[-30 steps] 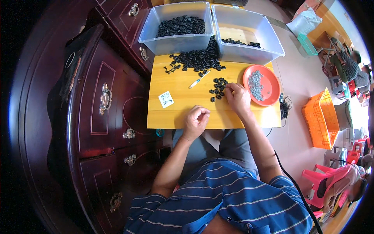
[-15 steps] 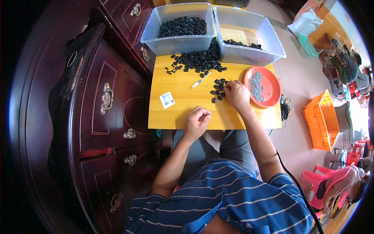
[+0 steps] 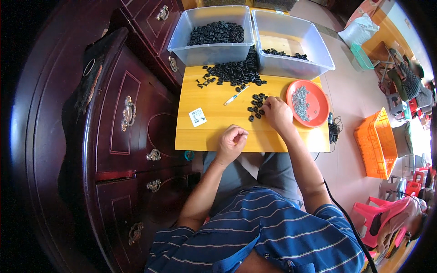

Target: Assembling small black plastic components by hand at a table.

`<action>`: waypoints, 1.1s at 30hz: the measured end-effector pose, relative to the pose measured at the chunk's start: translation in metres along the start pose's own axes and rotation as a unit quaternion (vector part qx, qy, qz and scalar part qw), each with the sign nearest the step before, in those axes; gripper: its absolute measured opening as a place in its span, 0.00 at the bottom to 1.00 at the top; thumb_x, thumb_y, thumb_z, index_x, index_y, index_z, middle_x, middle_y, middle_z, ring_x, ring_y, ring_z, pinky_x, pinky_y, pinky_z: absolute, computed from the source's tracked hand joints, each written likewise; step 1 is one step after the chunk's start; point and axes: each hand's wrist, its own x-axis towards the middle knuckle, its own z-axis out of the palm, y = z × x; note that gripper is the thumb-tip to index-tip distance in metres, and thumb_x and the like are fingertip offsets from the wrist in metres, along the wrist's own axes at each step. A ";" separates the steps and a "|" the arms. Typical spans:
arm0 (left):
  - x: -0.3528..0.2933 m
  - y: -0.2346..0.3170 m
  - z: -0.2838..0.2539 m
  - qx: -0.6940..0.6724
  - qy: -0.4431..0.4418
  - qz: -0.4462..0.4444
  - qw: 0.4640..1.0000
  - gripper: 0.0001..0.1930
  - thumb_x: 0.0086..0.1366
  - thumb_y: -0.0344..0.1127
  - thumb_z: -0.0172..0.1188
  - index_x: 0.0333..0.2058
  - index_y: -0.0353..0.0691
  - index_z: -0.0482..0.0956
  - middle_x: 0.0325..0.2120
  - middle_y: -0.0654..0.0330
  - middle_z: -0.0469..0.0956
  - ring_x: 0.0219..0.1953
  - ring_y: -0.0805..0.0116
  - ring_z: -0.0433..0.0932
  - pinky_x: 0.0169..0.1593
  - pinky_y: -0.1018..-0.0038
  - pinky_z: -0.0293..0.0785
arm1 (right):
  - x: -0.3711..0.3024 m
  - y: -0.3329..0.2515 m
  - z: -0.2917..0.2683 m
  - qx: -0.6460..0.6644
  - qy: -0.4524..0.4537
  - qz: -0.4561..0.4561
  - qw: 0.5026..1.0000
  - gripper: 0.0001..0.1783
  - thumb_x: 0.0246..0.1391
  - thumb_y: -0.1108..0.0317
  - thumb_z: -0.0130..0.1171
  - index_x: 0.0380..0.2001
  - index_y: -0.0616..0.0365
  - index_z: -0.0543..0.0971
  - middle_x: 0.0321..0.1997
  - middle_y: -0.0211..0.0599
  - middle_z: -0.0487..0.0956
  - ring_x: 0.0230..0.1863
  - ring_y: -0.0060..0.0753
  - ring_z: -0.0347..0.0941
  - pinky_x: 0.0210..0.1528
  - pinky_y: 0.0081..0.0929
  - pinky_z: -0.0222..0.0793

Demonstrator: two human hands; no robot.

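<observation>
My right hand [image 3: 278,113] is over the table, its fingers bent down at the right edge of a small group of black oval pieces [image 3: 258,103]. Whatever lies under its fingertips is hidden. Close to the table's front edge, my left hand [image 3: 232,141] has its fingers curled in against the thumb; what it holds, if anything, does not show. A red round dish [image 3: 320,102] with small grey metal bits [image 3: 300,105] stands just right of my right hand. Behind the group, a larger heap of similar black pieces [image 3: 236,73] spreads over the yellow table [image 3: 211,142].
Two clear plastic bins [image 3: 211,51] stand at the back, both with black pieces inside. A thin pen-like tool [image 3: 235,96] and a white printed card [image 3: 197,117] lie on the table. Dark wooden drawers [image 3: 123,150] flank the left. An orange crate [image 3: 377,144] is on the floor at right.
The whole view has shifted slightly. Both hands keep nearly the same places and poses, the right one still at the small group of black pieces.
</observation>
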 end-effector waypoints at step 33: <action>0.024 0.000 0.059 -0.120 -0.006 -0.070 0.990 0.08 0.62 0.21 0.59 0.37 0.37 0.70 0.27 0.69 0.74 0.25 0.87 0.70 0.30 0.85 0.69 | -0.090 0.030 -0.004 0.483 -0.077 0.063 0.870 0.09 0.58 0.71 0.60 0.42 0.59 0.78 0.32 0.26 0.76 0.26 0.14 0.68 0.29 0.17 0.67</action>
